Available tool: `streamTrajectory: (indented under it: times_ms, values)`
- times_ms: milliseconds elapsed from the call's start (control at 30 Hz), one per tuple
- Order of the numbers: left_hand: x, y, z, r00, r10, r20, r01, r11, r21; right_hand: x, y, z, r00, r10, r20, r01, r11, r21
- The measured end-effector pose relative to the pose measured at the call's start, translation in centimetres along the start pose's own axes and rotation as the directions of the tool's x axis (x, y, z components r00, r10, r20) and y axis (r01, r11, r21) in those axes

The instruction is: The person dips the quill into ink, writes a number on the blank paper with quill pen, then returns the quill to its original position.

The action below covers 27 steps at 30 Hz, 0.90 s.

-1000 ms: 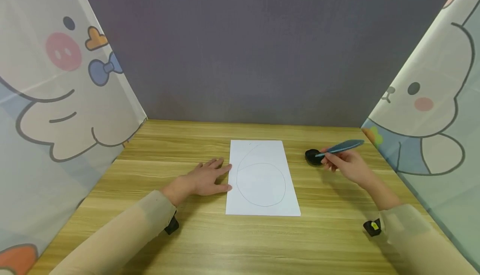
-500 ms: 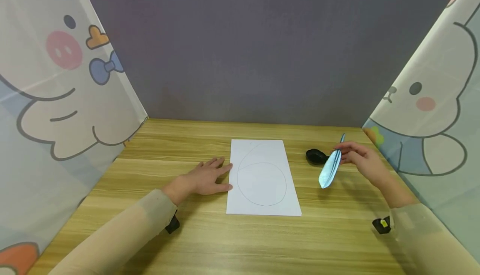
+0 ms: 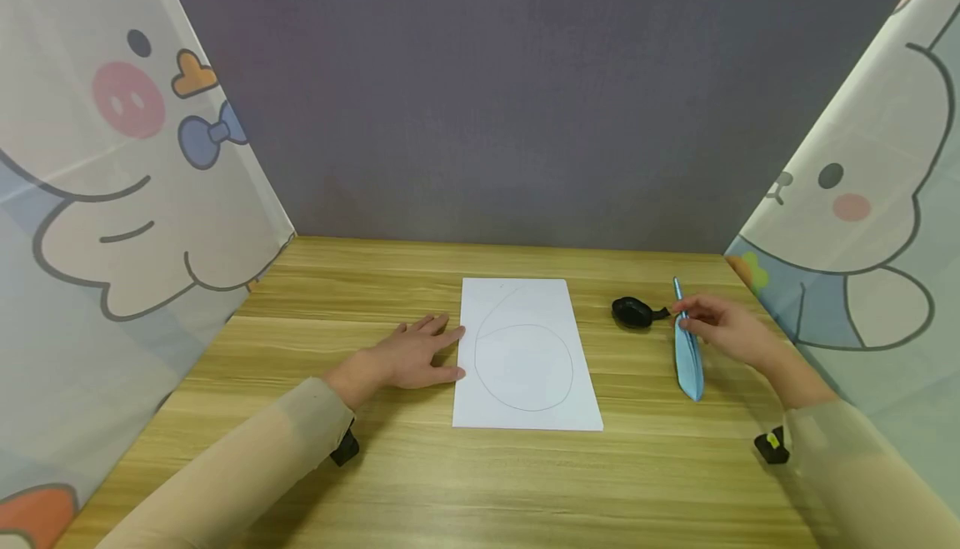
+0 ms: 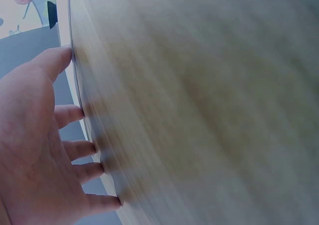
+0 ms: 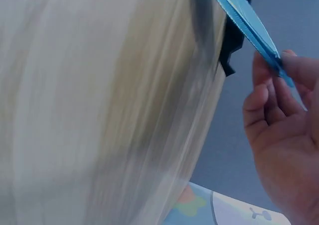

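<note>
In the head view my left hand (image 3: 408, 359) lies with spread fingers on the table, thumb and index fingertips at the left edge of a white sheet of paper (image 3: 525, 303). A thin drawn line on the sheet forms a large loop with a tail rising to the top. At the right, my right hand (image 3: 723, 332) pinches a blue feather pen (image 3: 689, 363) by its shaft, between thumb and fingers. Its broad vane points toward me and the thin end points away. Just left of that hand sits a small black pan-shaped object (image 3: 632, 312) with a short handle.
The wood-grain table (image 3: 525, 491) ends at a dark grey panel (image 3: 510, 99) behind. Cartoon-printed cloth walls stand on the left (image 3: 127, 266) and right (image 3: 847, 257). A black wrist device (image 3: 345, 449) sits under the left sleeve.
My right hand has drawn the feather pen right, away from the black object, and turned it so the vane swings from pointing right to pointing toward me. My left hand has stayed in place.
</note>
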State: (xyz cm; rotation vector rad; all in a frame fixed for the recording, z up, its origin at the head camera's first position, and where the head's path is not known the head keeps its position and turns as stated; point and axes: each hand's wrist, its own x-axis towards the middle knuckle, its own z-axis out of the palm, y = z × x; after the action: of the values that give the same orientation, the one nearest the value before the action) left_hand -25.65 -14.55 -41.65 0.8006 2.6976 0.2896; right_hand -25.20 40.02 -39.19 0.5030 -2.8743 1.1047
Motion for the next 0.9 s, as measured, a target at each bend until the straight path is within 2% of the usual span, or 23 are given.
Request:
streamTrajectory:
  times_ms: [233, 400, 667, 900]
  values:
    - [-0.1, 0.1, -0.1, 1.0, -0.003, -0.002, 0.003, 1.0, 0.002, 0.6, 0.5, 0.3, 0.996, -0.008, 0.092, 0.016, 0.996, -0.087]
    - [0.0, 0.0, 0.0, 1.0, -0.003, -0.005, 0.003, 1.0, 0.003, 0.8, 0.8, 0.4, 0.993, 0.025, 0.116, -0.012, 0.994, -0.11]
    - [0.0, 0.1, -0.1, 1.0, -0.004, -0.002, 0.004, 1.0, -0.001, 1.2, 1.3, 0.7, 0.989, 0.021, 0.147, 0.005, 0.985, -0.173]
    - [0.1, 0.1, -0.1, 1.0, -0.004, -0.001, 0.004, 1.0, -0.001, 1.4, 1.5, 1.1, 0.982, 0.06, 0.18, -0.032, 0.988, -0.153]
